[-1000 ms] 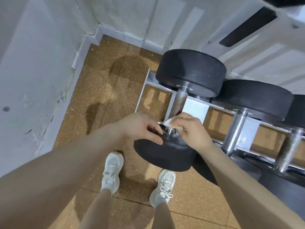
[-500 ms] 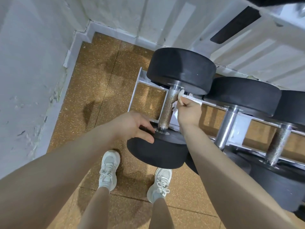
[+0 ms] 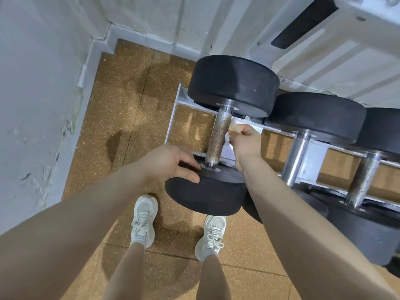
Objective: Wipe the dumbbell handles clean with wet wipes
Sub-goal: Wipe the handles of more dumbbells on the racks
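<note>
My left hand lay with loosely spread fingers on the near black rubber head at the white rack's left end, steadying it, while my right hand pinched the crumpled white wet wipe against the knurled steel handle; I judged firm full-length strokes best.

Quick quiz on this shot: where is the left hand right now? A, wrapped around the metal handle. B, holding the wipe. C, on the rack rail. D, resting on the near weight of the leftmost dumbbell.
D: the left hand rests with its fingers on the near weight, while the right hand holds the wipe against the handle.
</note>
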A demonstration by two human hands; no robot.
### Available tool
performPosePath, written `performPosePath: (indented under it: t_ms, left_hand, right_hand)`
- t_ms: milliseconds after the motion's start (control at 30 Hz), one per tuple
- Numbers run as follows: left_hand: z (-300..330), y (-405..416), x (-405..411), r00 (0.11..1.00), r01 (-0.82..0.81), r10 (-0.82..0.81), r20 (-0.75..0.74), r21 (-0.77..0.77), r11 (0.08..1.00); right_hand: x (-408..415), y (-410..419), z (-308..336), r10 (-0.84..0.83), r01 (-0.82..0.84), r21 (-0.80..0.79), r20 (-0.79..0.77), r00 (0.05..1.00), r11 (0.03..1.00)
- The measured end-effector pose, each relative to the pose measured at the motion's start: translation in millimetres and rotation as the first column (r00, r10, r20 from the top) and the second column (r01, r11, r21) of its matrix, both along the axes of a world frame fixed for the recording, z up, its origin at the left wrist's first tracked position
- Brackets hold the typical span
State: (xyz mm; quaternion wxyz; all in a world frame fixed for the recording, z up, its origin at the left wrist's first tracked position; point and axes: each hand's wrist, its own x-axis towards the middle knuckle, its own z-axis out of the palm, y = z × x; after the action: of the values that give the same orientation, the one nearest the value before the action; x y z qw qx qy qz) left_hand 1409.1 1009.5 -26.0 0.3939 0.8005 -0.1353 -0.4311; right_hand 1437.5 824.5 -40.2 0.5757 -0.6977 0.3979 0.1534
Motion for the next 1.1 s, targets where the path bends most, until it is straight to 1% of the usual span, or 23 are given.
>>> performPosePath:
  t_ms: [67, 100, 167, 233, 300, 333, 367, 433, 500, 533, 567, 600, 633, 667, 700, 733, 800, 867, 900, 933, 1033, 1067, 1100]
  left_hand:
    - [0, 0, 1, 1.000, 0.004, -0.004, -0.004, 0.008, 1.000]
    - [0, 0, 1, 1.000, 0.000, 0.000, -0.012, 0.009, 1.000]
    - [1, 0, 1, 1.000, -0.010, 0.011, -0.028, 0.011, 1.000]
    - [2, 0, -1, 1.000, -0.004, 0.004, -0.022, 0.010, 1.000]
    - [2, 0, -3, 1.000, 0.005, -0.005, -0.003, 0.006, 1.000]
    - [2, 1, -3, 1.000, 0.002, -0.002, 0.002, 0.003, 1.000]
    - [2, 1, -3, 1.000, -0.005, 0.005, 0.003, -0.001, 1.000]
    - [0, 0, -1, 1.000, -0.007, 0.007, -0.003, -0.005, 1.000]
    - [-1, -1, 2, 1.000, 0.022, -0.022, -0.004, -0.001, 1.000]
    - [-1, -1, 2, 0.999, 0.034, -0.034, -0.001, 0.001, 0.999]
    - [-1, -1, 2, 0.999, 0.040, -0.040, 0.003, 0.002, 0.999]
    - [0, 0, 2, 0.999, 0.038, -0.038, 0.008, 0.002, 0.999]
    - [0, 0, 1, 0.999, 0.031, -0.031, 0.015, 0.000, 1.000]
    - [0, 0, 0, 1.000, 0.020, -0.020, 0.022, -0.003, 1.000]
    - [1, 0, -1, 1.000, 0.008, -0.008, 0.026, -0.007, 1.000]
    - [1, 0, -1, 1.000, -0.003, 0.003, 0.029, -0.011, 1.000]
    - [1, 0, -2, 0.999, -0.018, 0.019, 0.028, -0.014, 1.000]
    - [0, 0, -4, 0.999, -0.034, 0.034, 0.024, -0.020, 0.999]
    - [-1, 0, -4, 0.999, -0.042, 0.043, 0.026, -0.027, 0.999]
    - [-2, 0, -4, 0.998, -0.052, 0.053, 0.023, -0.035, 0.998]
    - [-4, 0, -5, 0.997, -0.080, 0.079, -0.016, -0.031, 0.996]
    - [-4, 0, -4, 0.997, -0.078, 0.077, -0.027, -0.022, 0.997]
    - [-4, 0, -3, 0.997, -0.073, 0.073, -0.037, -0.016, 0.997]
  right_hand:
    - [-14, -3, -4, 0.151, -0.155, -0.061, -0.059, 0.987, 0.986]
    - [-21, -7, -6, 0.216, -0.223, -0.046, -0.121, 0.969, 0.974]
    - [-29, -10, -8, 0.272, -0.265, 0.062, -0.230, 0.934, 0.962]
    - [-25, -10, -6, 0.275, -0.279, 0.022, -0.260, 0.926, 0.960]
    - [-11, -5, -4, 0.193, -0.210, -0.066, -0.201, 0.960, 0.975]
    - [-4, -3, -2, 0.105, -0.115, -0.061, -0.150, 0.983, 0.992]
    - [4, -2, 0, -0.010, 0.008, -0.025, -0.095, 0.995, 1.000]
    - [13, 2, 1, -0.218, 0.217, 0.085, -0.005, 0.976, 0.972]
    - [11, 7, 0, -0.292, 0.275, 0.176, 0.074, 0.954, 0.945]
    - [7, 8, -1, -0.256, 0.232, 0.196, 0.111, 0.960, 0.953]
    - [0, 8, -2, -0.154, 0.128, 0.179, 0.144, 0.978, 0.976]
    - [-8, 6, -3, 0.028, -0.045, 0.103, 0.166, 0.986, 0.994]
    - [-15, 2, -6, 0.261, -0.261, -0.022, 0.169, 0.950, 0.965]
    - [-22, -4, -7, 0.492, -0.473, -0.147, 0.147, 0.858, 0.868]
    - [-28, -9, -7, 0.665, -0.627, -0.249, 0.110, 0.739, 0.738]
    - [-33, -13, -6, 0.770, -0.713, -0.323, 0.090, 0.631, 0.622]
    - [-39, -16, -6, 0.870, -0.761, -0.442, 0.105, 0.482, 0.475]
    - [-36, -11, -3, 0.915, -0.770, -0.523, 0.048, 0.400, 0.364]
    - [-31, -8, -2, 0.913, -0.754, -0.566, -0.003, 0.407, 0.334]
    - [-23, -5, -1, 0.891, -0.707, -0.619, -0.025, 0.453, 0.342]
    - [4, 5, 4, 0.778, -0.524, -0.699, 0.073, 0.625, 0.487]
    - [9, 7, 5, 0.763, -0.505, -0.698, 0.092, 0.640, 0.508]
    - [10, 7, 4, 0.776, -0.520, -0.701, 0.076, 0.626, 0.488]
